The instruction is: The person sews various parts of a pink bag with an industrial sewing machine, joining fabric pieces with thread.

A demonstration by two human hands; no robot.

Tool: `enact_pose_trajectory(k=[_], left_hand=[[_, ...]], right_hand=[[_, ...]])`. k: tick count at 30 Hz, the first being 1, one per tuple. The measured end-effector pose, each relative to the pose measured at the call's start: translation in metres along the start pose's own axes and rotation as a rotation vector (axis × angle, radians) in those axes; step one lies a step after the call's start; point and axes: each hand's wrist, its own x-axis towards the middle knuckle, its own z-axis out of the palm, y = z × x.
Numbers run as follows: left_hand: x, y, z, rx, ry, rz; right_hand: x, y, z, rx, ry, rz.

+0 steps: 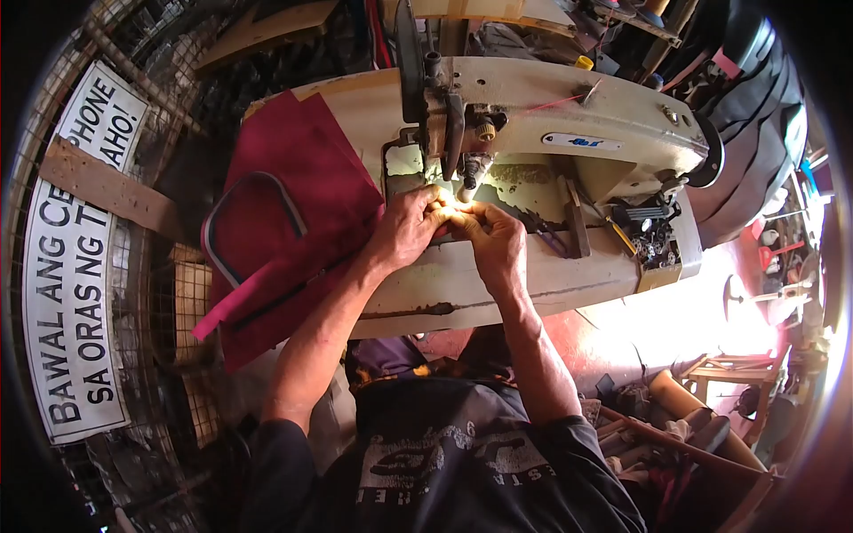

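Note:
Both hands meet under the bright lamp glow at the needle area of a sewing machine (569, 111). My left hand (410, 229) is closed in a pinch, its fingertips close to the right hand's. My right hand (494, 242) is closed too, thumb and fingers pressed together just below the presser area. What the fingertips hold is too small and overexposed to make out. A maroon fabric piece (306, 169) lies to the left, its edge reaching the left wrist. It bears a curved dark and white strap (283, 191) and a dark zipper-like strip.
Scissors (553, 240) and a wooden bar (574, 218) lie right of the hands. Small metal parts (659, 240) crowd the machine bed's right end. A lettered sign (75, 293) hangs on wire mesh at left. Dark material (746, 133) is piled behind the machine.

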Motion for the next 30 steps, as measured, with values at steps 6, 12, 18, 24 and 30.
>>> enact_pose_trajectory(k=[6,12,18,24,30], left_hand=[[-0.008,-0.014,-0.028,0.029,0.001,0.062],[-0.059,0.041,-0.066,0.223,0.122,-0.049],[-0.075,0.027,-0.054,0.673,0.219,0.229],[-0.041,0.015,-0.057,0.663,-0.142,0.032],[-0.032,0.018,-0.055,0.335,-0.157,-0.02]], right_hand=[[-0.005,-0.002,-0.001,0.029,-0.007,-0.026],[-0.017,-0.001,-0.003,0.012,-0.021,-0.105],[-0.019,0.017,0.008,0.248,0.022,-0.083],[-0.034,-0.004,0.014,-0.154,0.143,-0.349],[-0.053,-0.017,0.016,-0.247,0.106,-0.583]])
